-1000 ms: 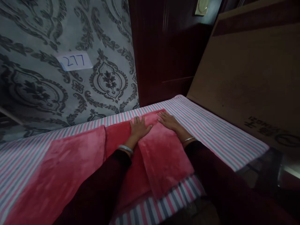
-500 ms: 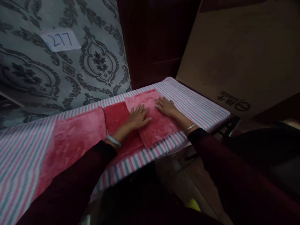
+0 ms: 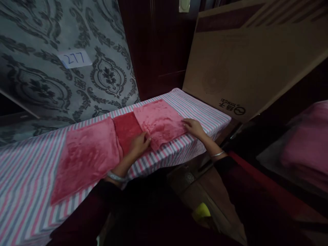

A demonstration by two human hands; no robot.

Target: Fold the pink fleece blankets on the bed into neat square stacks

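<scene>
A pink plush cloth panel (image 3: 160,121) lies at the right of the fabric on the striped cover, its surface slightly rumpled. My left hand (image 3: 140,143) is at its left edge, fingers closed in a pinch on the cloth. At the right edge my right hand (image 3: 194,128) has thumb and fingers pinched together on the same panel. Between the panels shows a smoother red cloth section (image 3: 126,130), partly under the right panel. Another pink plush panel (image 3: 89,157) lies flat to the left; whether the panels are joined cannot be made out.
The long surface has a pink, white and grey striped cover (image 3: 23,181). Behind it stand a patterned wall (image 3: 107,71) with a paper marked 277 (image 3: 74,58) and a dark red door (image 3: 159,51). A large cardboard box (image 3: 230,61) leans at the right. Pink fabric (image 3: 309,143) sits far right.
Both hands went from lying flat on the right panel to pinching its edges nearer the front. The panel's surface is now more rumpled. The camera view has shifted.
</scene>
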